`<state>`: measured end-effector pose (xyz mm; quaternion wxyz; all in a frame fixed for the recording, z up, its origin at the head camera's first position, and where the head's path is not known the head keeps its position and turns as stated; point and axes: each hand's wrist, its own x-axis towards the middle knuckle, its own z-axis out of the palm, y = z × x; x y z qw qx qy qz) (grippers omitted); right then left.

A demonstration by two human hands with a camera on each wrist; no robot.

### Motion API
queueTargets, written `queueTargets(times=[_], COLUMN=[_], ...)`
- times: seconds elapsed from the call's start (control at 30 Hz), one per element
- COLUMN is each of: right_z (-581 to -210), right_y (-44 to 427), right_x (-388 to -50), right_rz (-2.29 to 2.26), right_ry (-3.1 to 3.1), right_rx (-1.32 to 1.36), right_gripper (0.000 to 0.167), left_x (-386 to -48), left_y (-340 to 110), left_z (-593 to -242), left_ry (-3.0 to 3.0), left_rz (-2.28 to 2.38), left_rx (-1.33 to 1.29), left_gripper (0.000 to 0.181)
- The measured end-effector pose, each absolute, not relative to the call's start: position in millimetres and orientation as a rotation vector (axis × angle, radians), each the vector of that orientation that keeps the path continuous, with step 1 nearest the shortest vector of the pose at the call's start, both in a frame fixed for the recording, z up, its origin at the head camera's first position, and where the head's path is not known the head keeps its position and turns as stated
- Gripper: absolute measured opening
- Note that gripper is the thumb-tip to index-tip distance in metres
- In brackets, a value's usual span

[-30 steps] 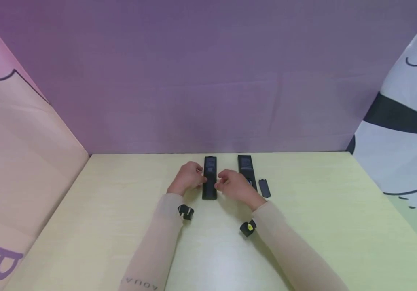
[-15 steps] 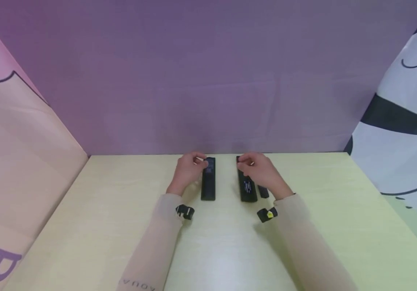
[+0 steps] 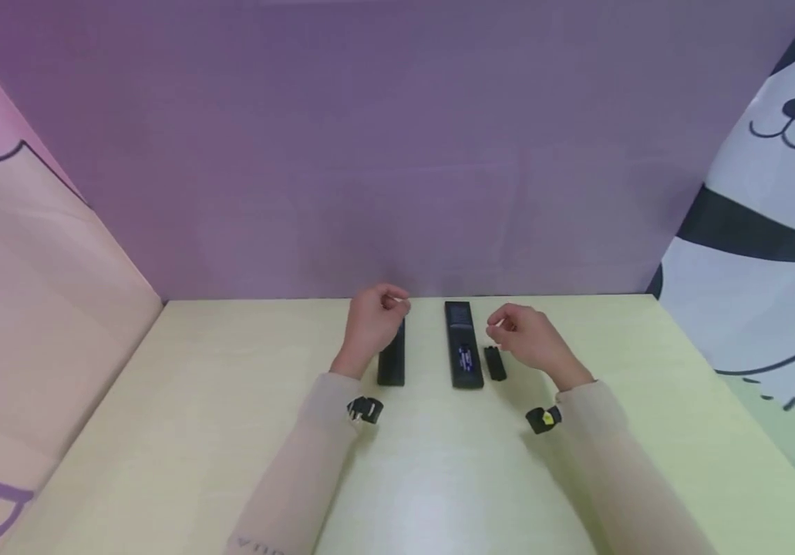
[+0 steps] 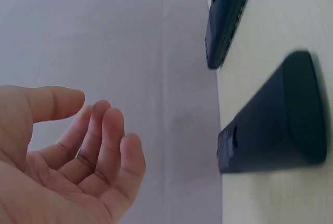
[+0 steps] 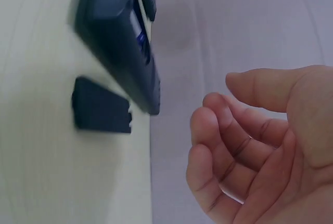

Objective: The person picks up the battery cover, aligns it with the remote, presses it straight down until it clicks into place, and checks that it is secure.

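Two black remote controls lie on the table, seen in the head view. My left hand hovers over the far end of the left remote, hiding part of it. In the left wrist view its loosely bent fingers hold nothing, apart from that remote. The right remote lies back up with its battery compartment uncovered and batteries inside. A small black battery cover lies to its right. Just above and right of the cover is my right hand, fingers loosely curved around nothing in the right wrist view.
The pale wooden table ends at a purple backdrop. A cream panel stands at the left, and a panda-print panel at the right. Black cameras are strapped to both wrists.
My right hand has moved right, from beside the left remote, across the right remote, to above the battery cover. My left hand has moved slightly up and right, over the left remote's far end.
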<state>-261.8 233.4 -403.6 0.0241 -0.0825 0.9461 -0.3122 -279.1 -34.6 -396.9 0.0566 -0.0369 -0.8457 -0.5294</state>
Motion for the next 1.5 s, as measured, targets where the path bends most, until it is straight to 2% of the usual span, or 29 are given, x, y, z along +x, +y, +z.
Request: queueTargets(times=[0.2,0.67,1.17,1.5], right_z=[-411.6,-429.1,-435.5,-435.5], right_y=[247.1,251.4,248.0,245.7], right_x=[-260.6,-267.2,-266.3,-269.4], right_rz=[-0.877,-0.760,-0.705,-0.717], right_ry=[2.932,2.885,2.867,2.866], right_rx=[-0.203,-0.184,-0.275,-0.281], right_gripper=[0.023,0.022,0.017,0.013], left_x=[-281.5,-285.8,-292.4,-292.4], left_y=[-5.5,40.4,55.2,64.7], left_z=[-401.5,-421.6,-433.1,-432.6], left_ry=[-2.624,-2.904,-3.021,-3.095], left_rz=[-1.662,-1.353,-1.360,-1.176], left_rx=[-0.159,-0.096,-0.085,-0.093], left_gripper=[0.016,0.021,0.050,0.080])
